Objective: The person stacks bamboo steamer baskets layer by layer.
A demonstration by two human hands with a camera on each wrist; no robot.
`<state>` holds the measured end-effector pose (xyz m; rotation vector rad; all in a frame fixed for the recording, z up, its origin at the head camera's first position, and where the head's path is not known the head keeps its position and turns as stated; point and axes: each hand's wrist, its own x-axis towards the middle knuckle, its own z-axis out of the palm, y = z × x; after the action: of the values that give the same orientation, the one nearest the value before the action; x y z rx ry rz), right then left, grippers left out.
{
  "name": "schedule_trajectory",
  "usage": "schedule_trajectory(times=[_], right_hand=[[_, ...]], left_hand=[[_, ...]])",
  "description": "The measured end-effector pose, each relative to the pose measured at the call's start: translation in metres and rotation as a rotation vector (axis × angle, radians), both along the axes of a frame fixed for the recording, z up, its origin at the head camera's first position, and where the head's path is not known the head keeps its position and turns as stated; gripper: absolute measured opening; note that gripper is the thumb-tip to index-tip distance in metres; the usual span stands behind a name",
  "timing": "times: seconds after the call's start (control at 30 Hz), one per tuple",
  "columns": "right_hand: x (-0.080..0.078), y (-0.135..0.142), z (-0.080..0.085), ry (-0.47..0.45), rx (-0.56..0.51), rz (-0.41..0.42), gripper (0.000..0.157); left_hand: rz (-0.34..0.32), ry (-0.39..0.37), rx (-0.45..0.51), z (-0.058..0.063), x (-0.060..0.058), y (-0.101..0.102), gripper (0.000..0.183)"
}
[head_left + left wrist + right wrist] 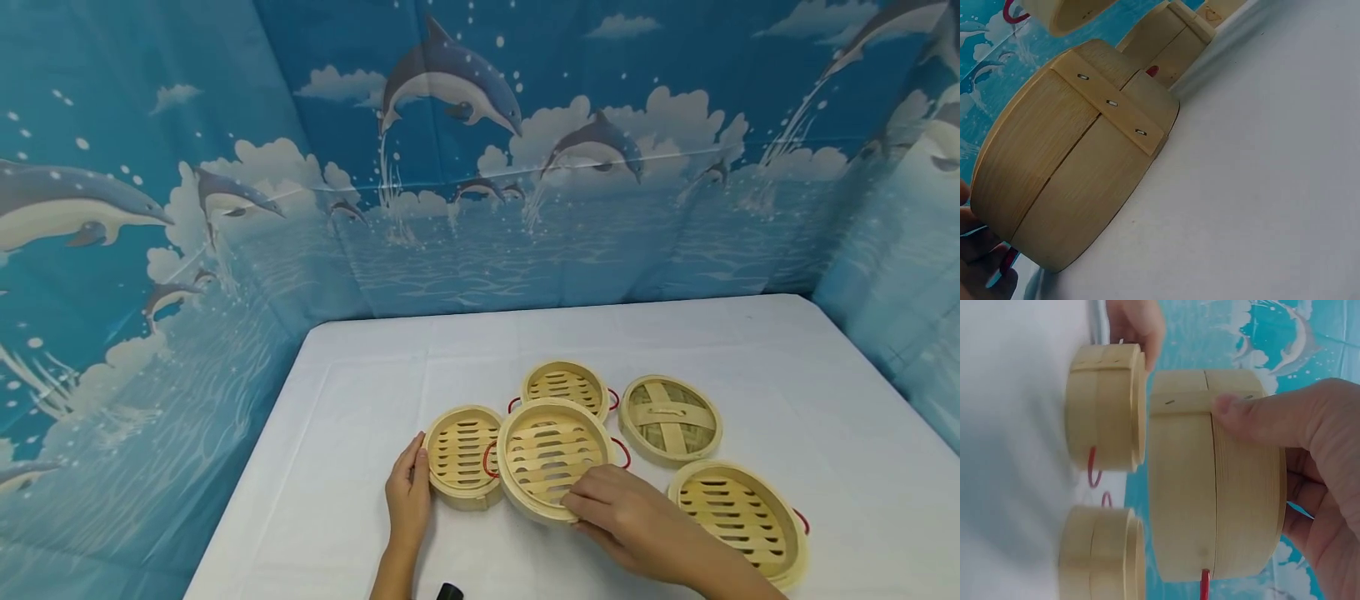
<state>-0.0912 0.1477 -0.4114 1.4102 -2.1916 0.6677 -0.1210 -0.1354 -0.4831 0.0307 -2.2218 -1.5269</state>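
A bamboo steamer basket (551,458) with red side loops is raised off the table and tilted, its slatted floor facing the head camera. My right hand (630,521) grips its near right rim, with the thumb (1260,419) lying on the outer wall in the right wrist view. Left of it, a second steamer basket (453,446) stands on the table, partly overlapped by the raised one. My left hand (408,496) holds this basket's left side. Its stapled wall seam (1110,103) shows in the left wrist view, with the fingers curled at the edge.
Behind the raised basket stands another steamer basket (566,385) with red loops. A woven bamboo lid (670,417) lies to its right. One more basket (738,504) is at the front right, beside the right forearm. A small black object (450,592) shows at the bottom edge.
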Motion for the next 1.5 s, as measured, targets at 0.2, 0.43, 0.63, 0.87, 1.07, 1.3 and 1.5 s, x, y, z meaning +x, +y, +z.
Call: schedule_trajectory(times=[0.2, 0.43, 0.63, 0.87, 1.07, 1.3, 1.5], right_hand=[[-0.013, -0.02, -0.004, 0.003, 0.005, -0.002, 0.018], [-0.027, -0.04, -0.007, -0.005, 0.029, 0.0, 0.022], [-0.036, -0.054, -0.011, 0.026, 0.024, 0.016, 0.023], [-0.043, -0.069, -0.015, 0.025, 0.053, 0.012, 0.022], [-0.045, -0.077, -0.014, 0.035, 0.06, 0.014, 0.022], [-0.046, -0.083, -0.014, 0.022, 0.069, 0.009, 0.02], [-0.047, -0.089, -0.015, 0.009, 0.088, 0.003, 0.019]], left_hand=[[0.018, -0.001, 0.046, -0.011, -0.006, -0.004, 0.029], [0.048, -0.009, 0.087, -0.03, -0.012, -0.009, 0.032], [0.052, -0.027, 0.091, -0.028, -0.011, -0.009, 0.032], [0.06, -0.059, 0.103, -0.019, -0.008, -0.008, 0.03], [0.086, -0.028, 0.057, -0.028, -0.011, -0.01, 0.03], [0.115, -0.024, 0.082, -0.03, -0.013, -0.011, 0.028], [0.136, -0.035, 0.076, -0.029, -0.012, -0.011, 0.028]])
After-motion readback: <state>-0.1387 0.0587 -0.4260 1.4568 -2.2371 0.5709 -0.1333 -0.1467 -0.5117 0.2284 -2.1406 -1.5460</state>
